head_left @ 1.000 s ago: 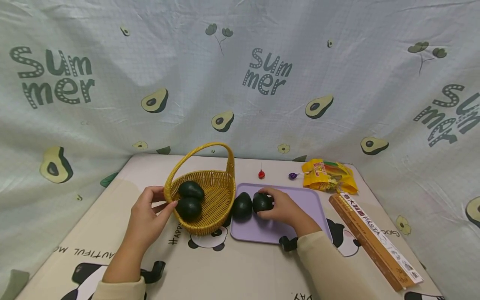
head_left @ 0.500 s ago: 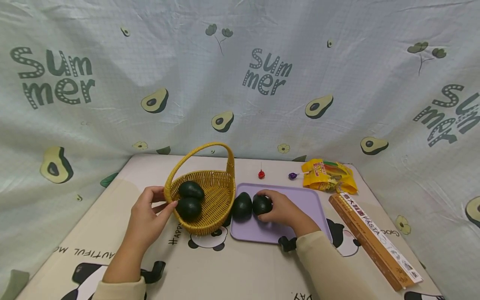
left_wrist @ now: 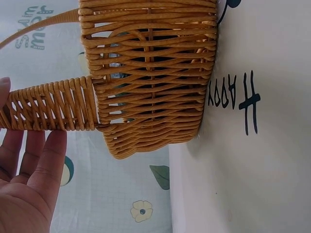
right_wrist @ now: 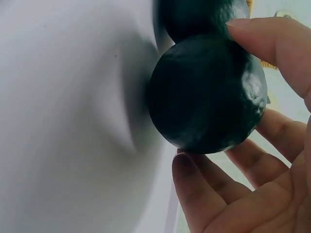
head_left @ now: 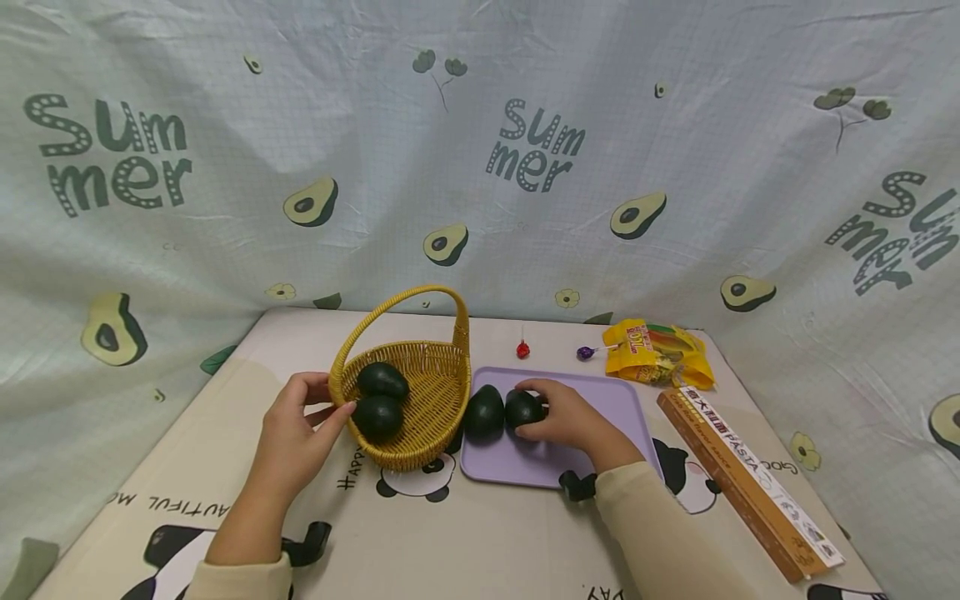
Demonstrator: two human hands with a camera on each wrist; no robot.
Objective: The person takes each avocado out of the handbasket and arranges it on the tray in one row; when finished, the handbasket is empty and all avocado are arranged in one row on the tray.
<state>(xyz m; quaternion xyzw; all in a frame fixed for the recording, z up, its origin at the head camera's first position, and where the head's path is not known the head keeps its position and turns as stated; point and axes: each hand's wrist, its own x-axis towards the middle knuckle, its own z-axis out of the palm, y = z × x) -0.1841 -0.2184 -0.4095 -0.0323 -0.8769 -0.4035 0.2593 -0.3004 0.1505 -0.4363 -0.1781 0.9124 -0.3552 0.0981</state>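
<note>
My left hand (head_left: 298, 433) grips the handle base of a yellow wicker basket (head_left: 427, 392) at its left side; in the left wrist view the fingers (left_wrist: 48, 160) lie against the woven handle (left_wrist: 58, 104). Two dark green avocados lie inside the basket, one (head_left: 382, 380) behind the other (head_left: 378, 418). On the purple tray (head_left: 600, 392), my right hand (head_left: 566, 421) holds a dark avocado (head_left: 522, 408) between thumb and fingers. A second avocado (head_left: 483, 414) stands beside it, at the tray's left edge. The right wrist view shows the held avocado (right_wrist: 206, 97) touching its neighbour.
Behind the tray lie a red lollipop (head_left: 522, 349) and a purple lollipop (head_left: 586, 352). A yellow snack bag (head_left: 660, 354) sits at the back right. A long brown pasta box (head_left: 750, 483) lies along the right side. A printed curtain (head_left: 480, 167) hangs behind the table.
</note>
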